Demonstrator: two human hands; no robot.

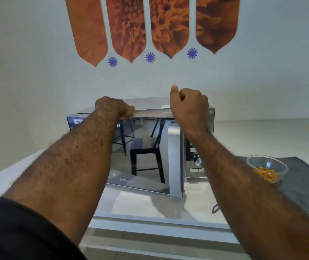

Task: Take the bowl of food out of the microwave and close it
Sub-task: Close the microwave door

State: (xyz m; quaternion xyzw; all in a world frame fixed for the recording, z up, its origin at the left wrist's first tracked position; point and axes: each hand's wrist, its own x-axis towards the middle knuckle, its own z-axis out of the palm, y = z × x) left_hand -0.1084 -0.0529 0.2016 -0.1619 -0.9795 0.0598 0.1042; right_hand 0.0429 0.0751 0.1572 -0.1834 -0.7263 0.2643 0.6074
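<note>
A silver microwave (150,105) with a mirrored door (140,156) stands on a white counter against the wall. The door stands slightly ajar, its handle edge out from the body. My left hand (115,107) grips the top front edge of the microwave, fingers curled over it. My right hand (188,106) hovers over the top right of the microwave in a loose fist, thumb up, holding nothing. A clear glass bowl (267,168) with orange food pieces sits on a grey cloth to the right of the microwave, beside my right forearm.
The grey cloth (303,184) covers the right part of the white counter (150,205). The control panel with a knob (197,160) is on the microwave's right side. Orange wall decals (150,25) hang above. The counter's front edge runs below the door.
</note>
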